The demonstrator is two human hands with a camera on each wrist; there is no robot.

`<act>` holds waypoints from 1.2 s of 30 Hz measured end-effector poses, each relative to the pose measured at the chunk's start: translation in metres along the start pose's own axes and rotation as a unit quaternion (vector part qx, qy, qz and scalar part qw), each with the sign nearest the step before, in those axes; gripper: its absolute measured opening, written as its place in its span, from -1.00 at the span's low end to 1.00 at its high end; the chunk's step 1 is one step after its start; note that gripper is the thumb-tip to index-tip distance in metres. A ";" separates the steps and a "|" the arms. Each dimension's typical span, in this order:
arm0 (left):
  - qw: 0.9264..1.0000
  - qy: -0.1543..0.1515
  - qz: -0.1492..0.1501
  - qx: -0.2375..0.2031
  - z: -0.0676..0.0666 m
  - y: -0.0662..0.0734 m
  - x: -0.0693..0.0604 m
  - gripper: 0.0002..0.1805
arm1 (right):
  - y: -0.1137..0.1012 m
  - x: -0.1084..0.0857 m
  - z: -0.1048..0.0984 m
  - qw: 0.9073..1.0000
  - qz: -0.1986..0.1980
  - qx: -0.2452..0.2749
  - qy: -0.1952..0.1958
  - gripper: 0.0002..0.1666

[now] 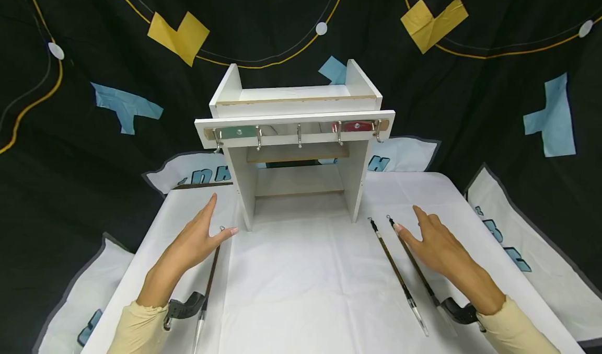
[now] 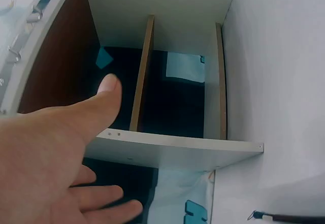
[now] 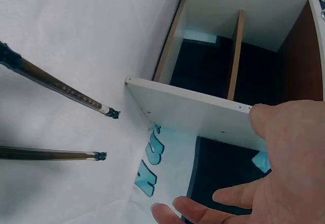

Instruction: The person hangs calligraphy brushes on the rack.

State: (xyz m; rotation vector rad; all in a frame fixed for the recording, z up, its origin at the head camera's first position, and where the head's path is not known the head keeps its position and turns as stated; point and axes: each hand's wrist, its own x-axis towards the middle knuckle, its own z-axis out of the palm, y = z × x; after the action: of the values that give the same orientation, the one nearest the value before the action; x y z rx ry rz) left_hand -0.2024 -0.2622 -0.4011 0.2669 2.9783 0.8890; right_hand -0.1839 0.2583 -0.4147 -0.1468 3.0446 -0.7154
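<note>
Head view: shows a white shelf unit (image 1: 296, 153) upright at the far middle of the cloth-covered table (image 1: 301, 291), with a front board (image 1: 310, 129) bearing five metal hooks. Places the left hand (image 1: 197, 241) just left of the unit, with fingers extended, thumb spread and nothing held, over a slim brush (image 1: 213, 270) partly hidden beneath. Places the right hand (image 1: 435, 244) right of the unit, likewise extended and empty, with thumb tip overlapping the outer brush (image 1: 413, 260), beside the inner brush (image 1: 395, 270). Alone takes in both hands together and the yellow tape (image 1: 178, 36) on the black backdrop (image 1: 263, 9)

Left wrist view: looks into the unit from the side, past the raised thumb, and reveals a dark brown surface (image 2: 61, 66) beside the hooks, unseen from the head. Shows parted fingers below the thumb, gripping nothing, and only one end of the left brush

Right wrist view: looks in from the opposite side, catching the same brown surface. Shows the ends of both right brushes well apart from the hand, a gap unclear from the head. Shows blue letters (image 3: 147, 177) beyond the unit, and thumb and fingers parted around nothing
</note>
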 end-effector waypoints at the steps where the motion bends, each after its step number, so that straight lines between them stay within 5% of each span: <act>1: 1.000 0.004 0.001 -0.006 0.000 -0.001 0.004 0.22 | 0.001 0.000 0.000 1.000 0.003 0.001 -0.002 0.17; 11: 0.998 0.043 0.012 -0.053 0.007 -0.008 0.029 -0.03 | 0.013 -0.002 0.004 1.000 0.011 -0.003 -0.006 0.11; 23: 0.988 0.026 0.032 -0.149 0.014 -0.008 0.050 -0.08 | 0.035 -0.002 0.017 0.999 0.027 -0.004 -0.025 0.03; 36: 0.986 0.063 0.028 -0.153 0.020 -0.008 0.062 -0.24 | 0.052 -0.001 0.036 0.997 0.043 -0.020 -0.058 -0.10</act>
State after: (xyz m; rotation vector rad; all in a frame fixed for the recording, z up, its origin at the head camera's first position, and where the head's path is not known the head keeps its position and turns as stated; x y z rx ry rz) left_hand -0.2632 -0.2475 -0.4207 0.2942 2.8969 1.3983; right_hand -0.1860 0.2888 -0.4699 -0.0546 2.9348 -0.6171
